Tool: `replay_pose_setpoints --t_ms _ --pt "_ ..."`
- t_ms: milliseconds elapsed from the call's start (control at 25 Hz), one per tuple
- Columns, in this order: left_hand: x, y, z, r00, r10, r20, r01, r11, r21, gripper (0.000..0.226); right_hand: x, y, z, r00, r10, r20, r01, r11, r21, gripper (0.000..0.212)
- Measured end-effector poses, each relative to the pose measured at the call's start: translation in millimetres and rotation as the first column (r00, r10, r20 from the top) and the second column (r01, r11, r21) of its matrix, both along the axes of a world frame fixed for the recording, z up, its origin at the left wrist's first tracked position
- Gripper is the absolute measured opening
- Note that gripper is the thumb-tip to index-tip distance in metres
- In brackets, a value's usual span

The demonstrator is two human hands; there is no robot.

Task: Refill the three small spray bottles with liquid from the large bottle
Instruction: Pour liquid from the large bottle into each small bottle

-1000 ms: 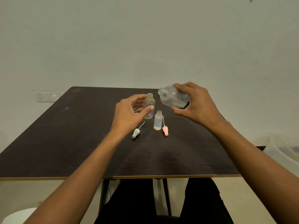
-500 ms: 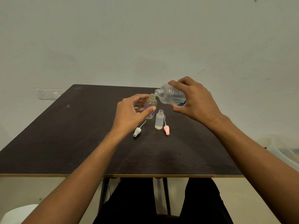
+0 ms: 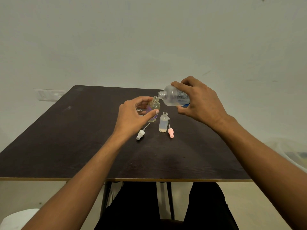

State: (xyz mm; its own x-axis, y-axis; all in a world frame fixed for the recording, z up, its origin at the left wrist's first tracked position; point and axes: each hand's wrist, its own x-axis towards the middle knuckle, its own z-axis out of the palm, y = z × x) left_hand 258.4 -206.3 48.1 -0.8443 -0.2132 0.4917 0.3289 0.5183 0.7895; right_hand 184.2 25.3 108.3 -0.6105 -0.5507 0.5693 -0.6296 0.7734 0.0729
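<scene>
— Which way did we have the large clear plastic bottle (image 3: 172,97) pointing?
— Its long axis lay nearly level, open mouth to the left, just beside the mouth of the small yellowish clear spray bottle (image 3: 154,111) that stood upright on the dark wooden table (image 3: 66,138).
— And our grip?
— Our right hand (image 3: 198,101) wrapped the large bottle's base end from above, fingers over the top and thumb beneath, so the neck stuck out leftward. Our left hand (image 3: 132,115) curled round the yellowish bottle, thumb on its near side.
— The rest?
— A small frosted spray bottle (image 3: 163,122) stood uncapped just right and nearer, between a white spray cap (image 3: 140,134) and a pink spray cap (image 3: 171,132).
</scene>
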Motion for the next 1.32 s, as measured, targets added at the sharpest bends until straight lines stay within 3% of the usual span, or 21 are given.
replay_pose_setpoints --t_ms 1320 --pt "-2 1 -5 1.0 -0.006 0.013 0.006 1.0 0.014 0.05 4 -3 15 0.997 -0.012 -0.079 0.022 0.993 0.12 0.076"
